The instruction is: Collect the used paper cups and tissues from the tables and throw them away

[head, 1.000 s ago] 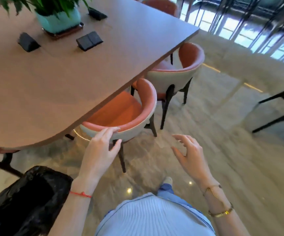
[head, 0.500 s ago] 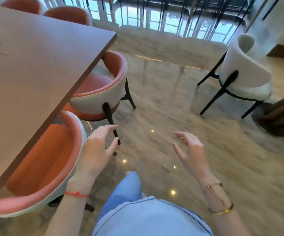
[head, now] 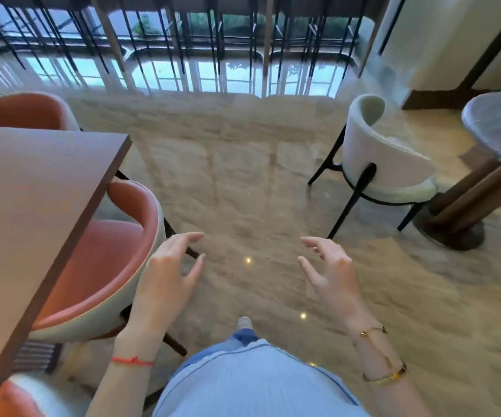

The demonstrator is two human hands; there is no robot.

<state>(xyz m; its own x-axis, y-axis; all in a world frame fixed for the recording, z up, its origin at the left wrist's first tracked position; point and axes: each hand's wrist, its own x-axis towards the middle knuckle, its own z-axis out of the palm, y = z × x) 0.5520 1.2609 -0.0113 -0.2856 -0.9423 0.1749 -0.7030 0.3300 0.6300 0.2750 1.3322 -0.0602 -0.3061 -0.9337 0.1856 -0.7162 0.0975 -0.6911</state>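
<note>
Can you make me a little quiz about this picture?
1. True or false: the left hand holds a paper cup.
2. What colour is the chair beside the round table? A orange, B white, C black.
3. Fill in: the string on the left wrist is ____.

Key: 1 false, both it and the right hand hold nothing. 2 B. 3 red.
</note>
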